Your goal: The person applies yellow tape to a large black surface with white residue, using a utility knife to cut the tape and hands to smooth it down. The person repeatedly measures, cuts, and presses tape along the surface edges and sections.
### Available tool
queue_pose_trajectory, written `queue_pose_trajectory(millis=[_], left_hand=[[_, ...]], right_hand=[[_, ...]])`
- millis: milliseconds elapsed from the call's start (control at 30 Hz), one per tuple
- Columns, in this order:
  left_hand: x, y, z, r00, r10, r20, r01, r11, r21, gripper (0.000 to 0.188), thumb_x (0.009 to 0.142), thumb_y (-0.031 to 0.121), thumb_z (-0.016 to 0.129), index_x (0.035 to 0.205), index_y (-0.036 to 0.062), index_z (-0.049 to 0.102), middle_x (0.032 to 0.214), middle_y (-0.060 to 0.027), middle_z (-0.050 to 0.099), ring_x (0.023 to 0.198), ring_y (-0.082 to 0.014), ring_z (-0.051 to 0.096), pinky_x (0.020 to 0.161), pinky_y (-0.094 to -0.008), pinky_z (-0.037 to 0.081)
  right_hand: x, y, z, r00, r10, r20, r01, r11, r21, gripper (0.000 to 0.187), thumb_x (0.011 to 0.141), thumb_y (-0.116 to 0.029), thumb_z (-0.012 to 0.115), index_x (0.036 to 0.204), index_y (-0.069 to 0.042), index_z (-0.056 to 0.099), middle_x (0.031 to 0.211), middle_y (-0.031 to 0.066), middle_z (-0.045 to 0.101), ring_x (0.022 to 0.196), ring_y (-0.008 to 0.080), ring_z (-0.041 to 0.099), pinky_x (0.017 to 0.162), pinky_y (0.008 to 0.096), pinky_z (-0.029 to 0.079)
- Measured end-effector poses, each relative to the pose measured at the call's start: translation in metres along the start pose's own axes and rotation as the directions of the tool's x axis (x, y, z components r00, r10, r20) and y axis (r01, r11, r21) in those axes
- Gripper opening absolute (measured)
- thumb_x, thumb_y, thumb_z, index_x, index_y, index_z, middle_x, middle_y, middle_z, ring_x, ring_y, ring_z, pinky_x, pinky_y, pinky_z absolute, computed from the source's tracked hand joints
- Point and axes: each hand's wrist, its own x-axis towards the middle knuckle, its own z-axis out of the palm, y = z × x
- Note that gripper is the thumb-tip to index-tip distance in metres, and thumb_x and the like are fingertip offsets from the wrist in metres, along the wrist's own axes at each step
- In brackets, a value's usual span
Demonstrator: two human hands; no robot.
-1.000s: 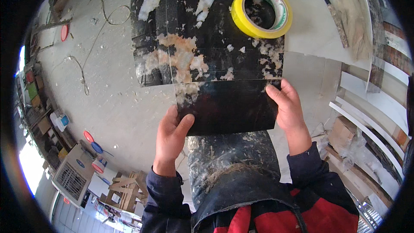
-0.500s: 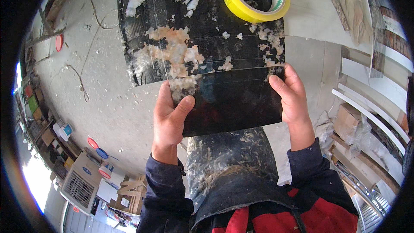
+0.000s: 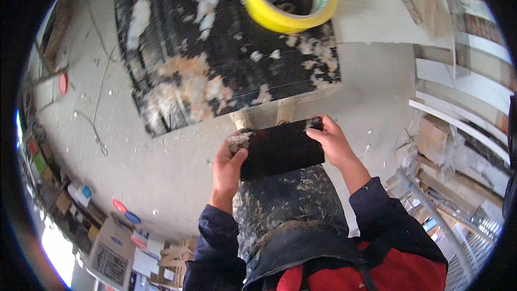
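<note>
Between my two hands is a flat black rectangular piece point(image 3: 284, 152) with whitish crumbly residue at its left end and far right corner. My left hand point(image 3: 228, 166) grips the left end, thumb on top. The right end is pinched by my right hand point(image 3: 328, 138), also thumb uppermost. The fingers beneath the piece are hidden. It is held over my stained dark apron point(image 3: 291, 202), apart from the black work surface point(image 3: 226, 64) in front. That surface carries patches of white and orange-brown residue. A roll of yellow tape point(image 3: 285, 24) lies at its far right.
A pale board point(image 3: 377, 8) adjoins the work surface at the far right. Cardboard boxes point(image 3: 434, 136) and long white strips point(image 3: 458, 129) stand along the right side. A metal frame point(image 3: 433, 210) is near my right arm. Wooden pieces point(image 3: 172, 258) and a grey-white box-shaped appliance point(image 3: 110, 253) sit at the lower left.
The black piece has come away from the work surface's near edge, back toward my body, with both hands still on it. The floor now shows between them. The view has shifted.
</note>
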Motion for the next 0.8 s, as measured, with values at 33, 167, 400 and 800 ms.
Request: queue_pose_trajectory(millis=[33,167,400,800], left_hand=[[0.009,0.005,-0.001,0.999,0.026,0.019,-0.027,0.999,0.042,0.038,0.098,-0.002,0.059,0.136,-0.0008,0.058,0.123,-0.0045,0.064,0.111,-0.0136,0.059,0.099,-0.0287,0.046],[0.021,0.024,0.007,0.981,0.182,0.066,-0.187,0.979,0.084,0.036,0.099,-0.004,0.053,0.133,-0.0009,0.06,0.121,-0.0031,0.064,0.11,-0.0123,0.059,0.097,-0.0256,0.044],[0.003,0.055,0.014,0.927,0.372,0.039,-0.37,0.928,-0.053,0.028,0.099,-0.007,0.057,0.125,-0.0003,0.067,0.121,-0.0054,0.069,0.111,-0.0142,0.062,0.101,-0.0288,0.046],[-0.061,0.072,-0.01,0.563,0.799,0.211,-0.804,0.589,-0.087,0.026,0.102,0.002,0.061,0.127,-0.0002,0.063,0.127,-0.0107,0.069,0.117,-0.0229,0.065,0.107,-0.0395,0.048]], right_hand=[[0.004,-0.003,-0.002,0.999,-0.05,-0.003,0.05,0.995,-0.084,0.033,0.096,-0.004,0.069,0.128,-0.005,0.061,0.109,-0.0018,0.064,0.101,0.0085,0.06,0.092,0.0264,0.048],[0.003,-0.024,-0.005,0.953,-0.301,-0.023,0.293,0.942,-0.163,0.036,0.098,-0.007,0.071,0.133,-0.005,0.06,0.105,-0.0039,0.06,0.098,0.0054,0.055,0.088,0.0239,0.047],[-0.007,-0.046,0.01,0.803,-0.591,-0.08,0.595,0.801,0.065,0.043,0.097,-0.002,0.072,0.139,-0.003,0.059,0.112,-0.0021,0.059,0.096,0.006,0.053,0.086,0.0238,0.046],[-0.061,-0.051,0.047,0.337,-0.941,0.023,0.889,0.326,0.322,0.05,0.098,0.009,0.064,0.146,0.003,0.052,0.135,0.0101,0.063,0.124,0.0142,0.059,0.107,0.0304,0.048]])
